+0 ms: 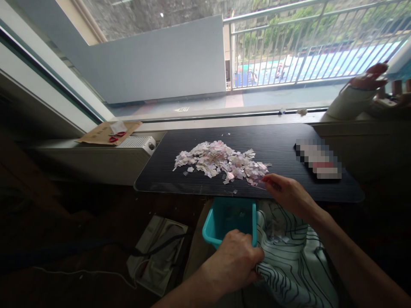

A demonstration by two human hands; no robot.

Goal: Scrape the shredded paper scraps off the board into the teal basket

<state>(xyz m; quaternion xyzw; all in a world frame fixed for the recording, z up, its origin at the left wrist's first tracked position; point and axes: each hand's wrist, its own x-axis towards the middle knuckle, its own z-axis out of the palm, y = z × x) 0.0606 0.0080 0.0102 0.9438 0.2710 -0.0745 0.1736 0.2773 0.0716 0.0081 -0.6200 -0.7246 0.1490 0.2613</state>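
A pile of small pink and white paper scraps (221,160) lies on a dark striped tabletop (276,141). My right hand (287,192) rests at the pile's right front edge, fingers together and pressing on the scraps near the table's front edge. Below that edge sits a teal plastic bin (224,218). My left hand (236,259) is closed on the bin's near rim. A white cloth with black stripes (292,256) lies beside the bin, under my right forearm.
A blurred flat object (317,160) lies at the table's right. Another person's hand and sleeve (359,92) rest on the window sill at far right. A cardboard sheet with red scissors (109,133) and a white device (138,143) sit at left. Cables and a pad (157,252) lie on the floor.
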